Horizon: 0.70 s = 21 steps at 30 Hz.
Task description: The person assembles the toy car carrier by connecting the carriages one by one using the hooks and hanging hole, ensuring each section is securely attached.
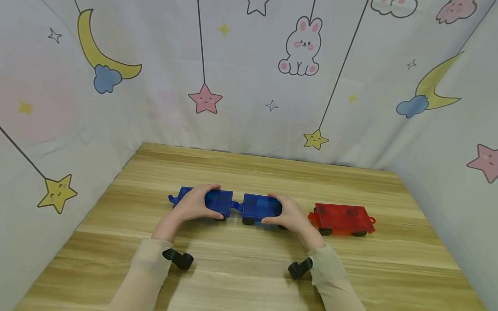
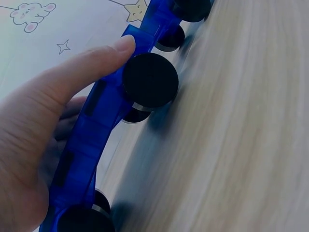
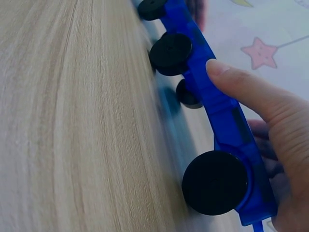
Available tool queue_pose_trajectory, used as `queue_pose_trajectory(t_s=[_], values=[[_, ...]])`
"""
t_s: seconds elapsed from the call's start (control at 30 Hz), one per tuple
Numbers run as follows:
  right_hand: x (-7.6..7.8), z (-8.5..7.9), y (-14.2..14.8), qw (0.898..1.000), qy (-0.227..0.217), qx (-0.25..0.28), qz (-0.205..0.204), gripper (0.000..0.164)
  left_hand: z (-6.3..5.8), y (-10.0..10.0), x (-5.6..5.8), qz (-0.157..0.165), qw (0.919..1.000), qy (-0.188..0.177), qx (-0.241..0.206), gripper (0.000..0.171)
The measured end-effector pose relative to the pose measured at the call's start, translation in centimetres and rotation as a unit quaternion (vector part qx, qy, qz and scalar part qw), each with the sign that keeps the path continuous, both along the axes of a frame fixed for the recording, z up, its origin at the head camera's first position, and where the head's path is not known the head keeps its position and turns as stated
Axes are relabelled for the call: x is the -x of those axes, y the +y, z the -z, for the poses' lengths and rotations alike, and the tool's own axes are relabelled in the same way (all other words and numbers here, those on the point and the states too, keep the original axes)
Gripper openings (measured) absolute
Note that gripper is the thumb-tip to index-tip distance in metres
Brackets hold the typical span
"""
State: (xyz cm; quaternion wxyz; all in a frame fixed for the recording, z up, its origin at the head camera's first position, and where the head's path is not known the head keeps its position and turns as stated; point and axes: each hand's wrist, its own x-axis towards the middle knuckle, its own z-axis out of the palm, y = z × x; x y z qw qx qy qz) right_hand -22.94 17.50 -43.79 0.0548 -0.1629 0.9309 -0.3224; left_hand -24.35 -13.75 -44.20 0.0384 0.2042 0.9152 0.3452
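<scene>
My left hand (image 1: pixel 192 203) grips a translucent blue toy car base (image 1: pixel 219 201) across its long sides, thumb on the near side and fingers behind. In the same way, my right hand (image 1: pixel 289 214) holds a second blue toy car base (image 1: pixel 256 206). The two stand end to end in a row, their hook and loop meeting at a coupling (image 1: pixel 235 205); whether these are fully latched I cannot tell. Black wheels (image 2: pixel 150 79) show along the left car's side in the left wrist view. From the right wrist, the thumb presses the blue side wall (image 3: pixel 224 116).
To the right of my right hand a red toy car base (image 1: pixel 342 218) stands on the wood-grain table (image 1: pixel 241 272). A white cloth (image 1: pixel 249 86) with cartoon stars, moons and a rabbit encloses the table's back and sides. Black wrist devices (image 1: pixel 180 259) sit on both forearms.
</scene>
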Motion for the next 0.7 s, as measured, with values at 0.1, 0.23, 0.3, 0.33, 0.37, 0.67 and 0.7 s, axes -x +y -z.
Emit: queue_pose_trajectory(t_s=[0.1,0.23,0.3,0.33,0.37,0.67,0.7], values=[[0.07,-0.01,0.0,1.0,0.005,-0.003,-0.001,0.086,0.01,-0.03,0.05,0.001,1.0,0.0,0.001,0.098],[0.13,-0.05,-0.07,1.0,0.012,-0.011,-0.004,0.086,-0.05,-0.03,0.09,-0.001,1.0,-0.001,0.001,0.098],[0.12,-0.1,-0.1,1.0,0.012,-0.01,-0.005,0.086,-0.13,-0.03,0.06,-0.002,1.0,-0.004,0.001,0.098],[0.12,-0.13,-0.11,1.0,0.011,-0.01,-0.005,0.086,-0.16,-0.04,0.06,-0.001,1.0,-0.004,0.001,0.098],[0.12,-0.14,-0.11,1.0,0.01,-0.01,-0.005,0.086,-0.19,-0.05,0.04,-0.001,1.0,-0.004,0.002,0.098],[0.13,-0.2,-0.08,1.0,0.01,-0.011,-0.015,0.088,-0.27,-0.03,0.01,0.004,0.9999,-0.005,0.013,0.098],[0.13,-0.18,-0.06,1.0,0.01,-0.011,-0.015,0.089,-0.28,-0.01,0.02,0.005,0.9999,-0.005,0.015,0.098]])
